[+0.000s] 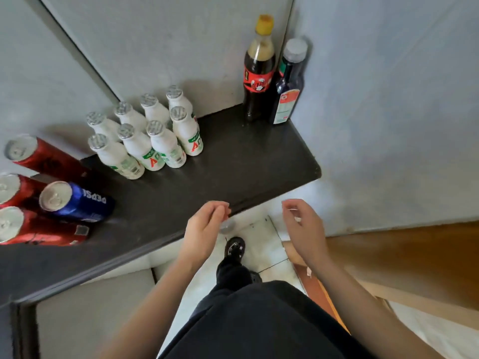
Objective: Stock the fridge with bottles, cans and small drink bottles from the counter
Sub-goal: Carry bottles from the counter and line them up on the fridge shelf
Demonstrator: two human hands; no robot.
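Observation:
On the dark counter (pixel 233 161) stand several small white drink bottles (pixel 145 133) with foil caps, grouped at the back left. A tall cola bottle with a yellow cap (pixel 258 71) and a dark bottle with a grey cap (pixel 287 84) stand in the back right corner. At the left edge stand red cans (pixel 44 158) and a blue Pepsi can (pixel 75 202). My left hand (pixel 207 226) hovers at the counter's front edge, fingers loosely curled, holding nothing. My right hand (pixel 303 224) hangs off the counter's right end, also loosely curled and empty.
Grey walls close in the counter at the back and right. A wooden surface (pixel 404 255) lies to the right below. White floor tiles (pixel 261 239) and my dark shoe (pixel 234 248) show under the counter edge. No fridge is in view.

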